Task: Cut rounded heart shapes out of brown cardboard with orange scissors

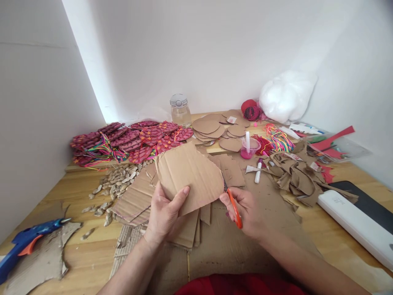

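Note:
My left hand [165,215] grips a brown cardboard piece [188,174] by its lower left edge, thumb on top, holding it up above the table. My right hand [245,211] is closed around orange-handled scissors [235,209], whose blades meet the right edge of the cardboard piece. Under both hands lie flat cardboard sheets [138,196].
A blue glue gun [26,241] lies at the front left. Red decorated pieces [135,141], shells [118,182], cardboard circles [211,127], a jar [180,110], a pink cup [249,148], cardboard scraps [296,172], coloured cords [279,139] and a white bag [287,96] crowd the back. A white device [356,223] sits right.

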A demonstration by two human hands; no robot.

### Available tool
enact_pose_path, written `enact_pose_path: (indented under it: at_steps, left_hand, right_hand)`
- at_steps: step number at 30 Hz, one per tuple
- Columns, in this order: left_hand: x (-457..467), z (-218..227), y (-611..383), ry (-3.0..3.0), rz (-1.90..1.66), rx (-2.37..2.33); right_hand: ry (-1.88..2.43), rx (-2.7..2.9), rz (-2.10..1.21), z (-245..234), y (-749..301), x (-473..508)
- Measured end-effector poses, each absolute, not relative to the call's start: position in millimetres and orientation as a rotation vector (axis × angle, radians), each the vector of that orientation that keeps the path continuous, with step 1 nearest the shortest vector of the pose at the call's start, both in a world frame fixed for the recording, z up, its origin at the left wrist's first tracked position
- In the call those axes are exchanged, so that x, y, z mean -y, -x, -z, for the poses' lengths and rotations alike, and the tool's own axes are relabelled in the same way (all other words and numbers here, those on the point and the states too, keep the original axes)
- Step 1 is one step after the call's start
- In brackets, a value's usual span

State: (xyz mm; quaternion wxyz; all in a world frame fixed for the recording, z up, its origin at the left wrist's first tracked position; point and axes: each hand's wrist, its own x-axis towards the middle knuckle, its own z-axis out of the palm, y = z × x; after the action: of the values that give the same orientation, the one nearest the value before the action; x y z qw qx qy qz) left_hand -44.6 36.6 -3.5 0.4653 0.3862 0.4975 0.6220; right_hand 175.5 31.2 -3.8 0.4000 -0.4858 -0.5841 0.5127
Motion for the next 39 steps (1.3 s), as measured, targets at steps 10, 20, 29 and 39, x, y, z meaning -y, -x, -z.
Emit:
enact_pose_path:
  at_steps: [10, 20, 29, 39]
  left_hand:
    - [-38.7, -0.2, 50.4, -0.986, -1.445, -1.179]
    - [-40.3, -1.0, 50.3, -0.980, -1.458, -1.178]
    - [-42.5, -4.5, 58.1, -1.001, -1.393, -1.174]
    - [-43.1, -2.7, 59.9, -1.037, -1.372, -1.181]
  right_hand:
    - [1.239, 1.522, -1.311, -1.4, -180.2, -32.2]
    - [1.211, 1.466, -1.361, 8.5, -179.8, -30.2]
    - [1.289, 1.542, -1.314, -5.8, -179.6, -32.3]
    - [1.248, 1.522, -1.350, -0.1, -181.1, -32.6]
